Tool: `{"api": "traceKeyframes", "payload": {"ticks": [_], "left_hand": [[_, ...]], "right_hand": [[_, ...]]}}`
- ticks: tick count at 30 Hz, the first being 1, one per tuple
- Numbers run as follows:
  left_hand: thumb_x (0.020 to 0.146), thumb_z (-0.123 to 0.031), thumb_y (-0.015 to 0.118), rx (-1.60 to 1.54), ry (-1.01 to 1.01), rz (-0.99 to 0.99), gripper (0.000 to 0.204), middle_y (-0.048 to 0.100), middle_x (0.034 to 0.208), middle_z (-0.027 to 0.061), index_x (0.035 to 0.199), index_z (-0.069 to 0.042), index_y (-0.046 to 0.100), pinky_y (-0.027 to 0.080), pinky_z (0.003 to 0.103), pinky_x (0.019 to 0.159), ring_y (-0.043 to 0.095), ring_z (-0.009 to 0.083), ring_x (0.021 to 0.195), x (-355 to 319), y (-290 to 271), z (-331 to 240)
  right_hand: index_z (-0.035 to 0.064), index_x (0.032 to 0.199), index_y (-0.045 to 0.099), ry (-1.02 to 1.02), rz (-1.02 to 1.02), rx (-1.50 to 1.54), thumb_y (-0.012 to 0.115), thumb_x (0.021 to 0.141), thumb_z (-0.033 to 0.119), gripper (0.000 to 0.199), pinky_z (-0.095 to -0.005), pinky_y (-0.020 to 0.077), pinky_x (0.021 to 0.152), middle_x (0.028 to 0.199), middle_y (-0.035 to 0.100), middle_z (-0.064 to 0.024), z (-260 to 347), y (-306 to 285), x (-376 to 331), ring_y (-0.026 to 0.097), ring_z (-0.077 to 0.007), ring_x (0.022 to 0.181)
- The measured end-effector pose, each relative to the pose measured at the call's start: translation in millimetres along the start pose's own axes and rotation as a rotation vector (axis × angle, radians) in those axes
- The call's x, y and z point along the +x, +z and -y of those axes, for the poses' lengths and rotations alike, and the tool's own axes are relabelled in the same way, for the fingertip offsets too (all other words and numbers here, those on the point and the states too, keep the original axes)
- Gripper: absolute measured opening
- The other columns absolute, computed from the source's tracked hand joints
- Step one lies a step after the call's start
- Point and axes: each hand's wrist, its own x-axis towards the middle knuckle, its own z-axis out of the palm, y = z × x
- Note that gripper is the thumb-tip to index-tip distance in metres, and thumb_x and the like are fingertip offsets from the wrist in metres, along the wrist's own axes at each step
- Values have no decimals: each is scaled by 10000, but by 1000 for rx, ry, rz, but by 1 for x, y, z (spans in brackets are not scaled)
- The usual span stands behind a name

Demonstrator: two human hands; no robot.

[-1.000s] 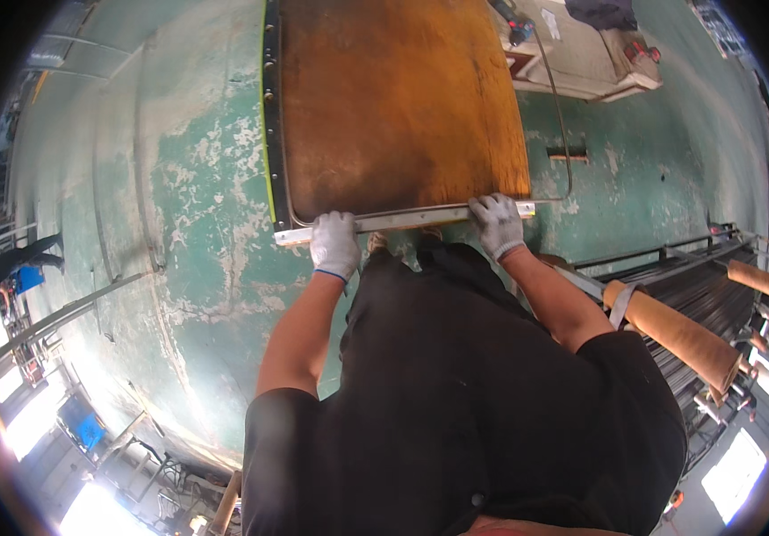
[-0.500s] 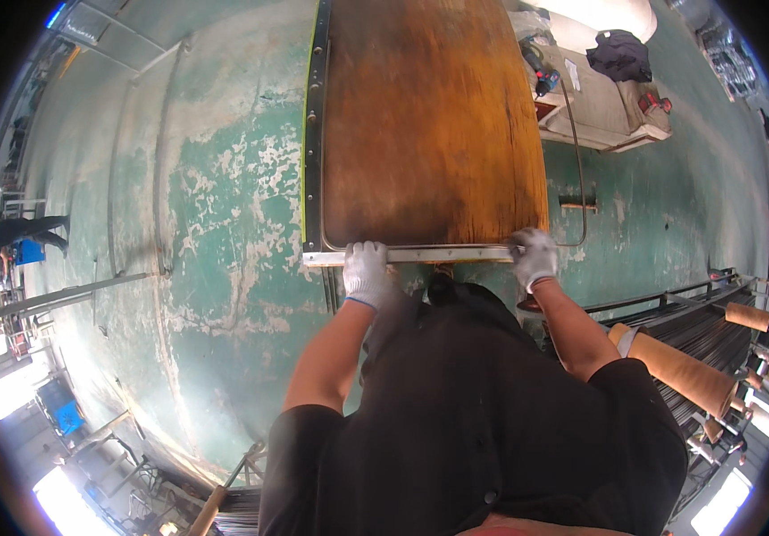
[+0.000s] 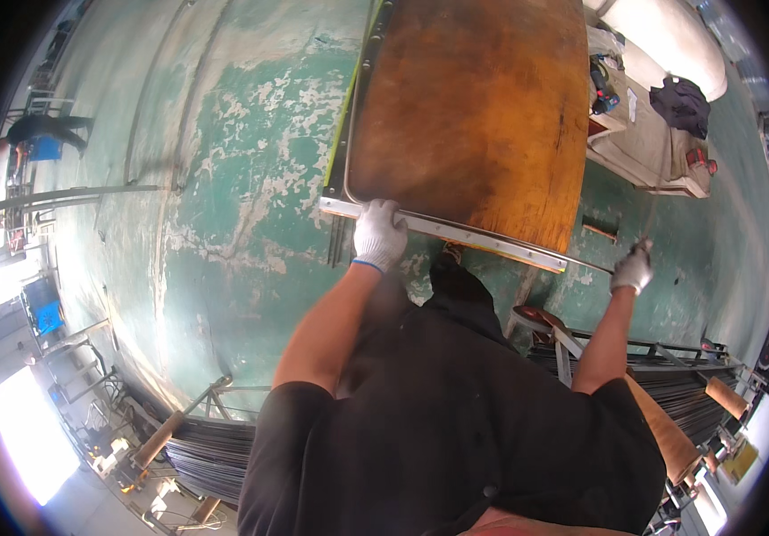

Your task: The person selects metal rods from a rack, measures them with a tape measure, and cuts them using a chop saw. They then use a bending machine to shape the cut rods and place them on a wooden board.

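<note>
A brown wooden board or tabletop (image 3: 469, 125) has metal strips along its left and near edges. A thin dark rod (image 3: 358, 107) follows the left side, curves at the near-left corner and runs along the near edge. My left hand (image 3: 380, 235), in a white glove, is closed over the metal edge strip (image 3: 474, 235) near that corner, its fingers against the rod. My right hand (image 3: 632, 268), gloved too, is closed around the part of the rod that sticks out past the near-right corner, away from the board.
To the far right, a low covered bench (image 3: 648, 143) carries power tools, a dark cloth (image 3: 680, 105) and a red tool (image 3: 700, 161). Racks of long dark rods (image 3: 210, 456) stand on both sides of me. A brown roll (image 3: 666, 420) lies at lower right. Another person (image 3: 50, 129) bends over at far left.
My right hand has left the board's near-right corner and moved right, now holding the rod's outer part, which hung as a bent length beside the board. My left hand stays near the left corner.
</note>
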Motion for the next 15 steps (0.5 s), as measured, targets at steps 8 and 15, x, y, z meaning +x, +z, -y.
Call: {"api": "traceKeyframes", "payload": {"ticks": [8, 15], "left_hand": [[955, -245, 786, -536, -472, -85, 454, 786, 1194, 163, 1294, 48, 712, 572, 362, 992, 742, 226, 1088, -5, -41, 101], [986, -214, 786, -873, -390, -54, 443, 777, 1219, 170, 1332, 46, 695, 567, 355, 999, 730, 228, 1099, 30, -145, 236]], "right_hand": [[128, 1054, 704, -441, 529, 289, 681, 1093, 442, 317, -267, 233, 493, 682, 414, 84, 240, -16, -232, 302, -58, 543], [63, 1104, 582, -658, 191, 389, 551, 1155, 290, 235, -354, 416, 806, 947, 531, -40, 306, 52, -451, 512, -173, 953]]}}
